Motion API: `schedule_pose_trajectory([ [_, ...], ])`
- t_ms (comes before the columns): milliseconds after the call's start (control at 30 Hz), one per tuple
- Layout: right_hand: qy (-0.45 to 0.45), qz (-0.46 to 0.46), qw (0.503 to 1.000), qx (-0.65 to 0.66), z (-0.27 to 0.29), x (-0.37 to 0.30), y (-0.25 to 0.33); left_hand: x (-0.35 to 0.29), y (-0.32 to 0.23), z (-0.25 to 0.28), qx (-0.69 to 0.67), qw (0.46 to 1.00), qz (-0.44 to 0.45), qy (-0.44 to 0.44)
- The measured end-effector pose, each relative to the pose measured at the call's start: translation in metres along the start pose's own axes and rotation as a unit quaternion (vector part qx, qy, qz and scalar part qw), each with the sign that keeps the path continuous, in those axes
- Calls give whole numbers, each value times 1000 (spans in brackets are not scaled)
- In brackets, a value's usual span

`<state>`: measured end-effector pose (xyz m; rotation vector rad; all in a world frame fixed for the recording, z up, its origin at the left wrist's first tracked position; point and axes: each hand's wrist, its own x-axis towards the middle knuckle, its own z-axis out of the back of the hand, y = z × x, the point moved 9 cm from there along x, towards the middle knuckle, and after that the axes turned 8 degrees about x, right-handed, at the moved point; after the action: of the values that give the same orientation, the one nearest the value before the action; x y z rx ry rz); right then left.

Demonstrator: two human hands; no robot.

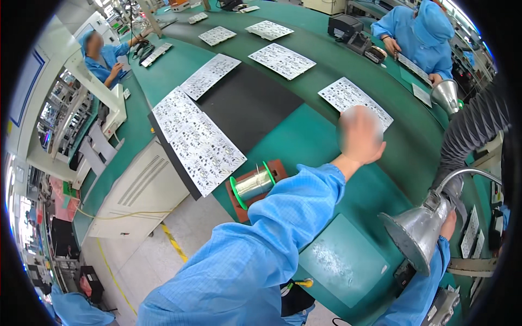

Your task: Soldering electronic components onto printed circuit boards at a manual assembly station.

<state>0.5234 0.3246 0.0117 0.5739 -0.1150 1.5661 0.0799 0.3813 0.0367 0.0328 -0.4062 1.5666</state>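
Note:
My left hand (361,137) reaches forward across the bench to the near edge of a white printed circuit board (348,96). Its fingers are smeared, so their grip does not show; the hand covers part of that edge. My right hand (448,225) is at the lower right, beside a metal cone-shaped fume hood (416,233) that hides most of it and its fingers. Between my arms lies a green mat (345,258) with a pale worn patch. A spool of solder wire (253,186) with green rims sits in a reddish-brown holder by my left sleeve.
More circuit boards (201,146) lie on a black mat (250,106) at left, others farther along the green bench. A ribbed grey duct (470,130) runs down the right side. Co-workers in blue sit at the far right (418,32) and far left (103,60).

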Motion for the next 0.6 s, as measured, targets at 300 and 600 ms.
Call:
schedule_pose_trajectory([
  [300,-41,-26,998,-38,-6,8,-53,-1,-1,7,-15,1000,-7,-16],
  [600,-168,90,980,-64,136,-4,128,-3,-4,14,-29,997,-25,-73],
])
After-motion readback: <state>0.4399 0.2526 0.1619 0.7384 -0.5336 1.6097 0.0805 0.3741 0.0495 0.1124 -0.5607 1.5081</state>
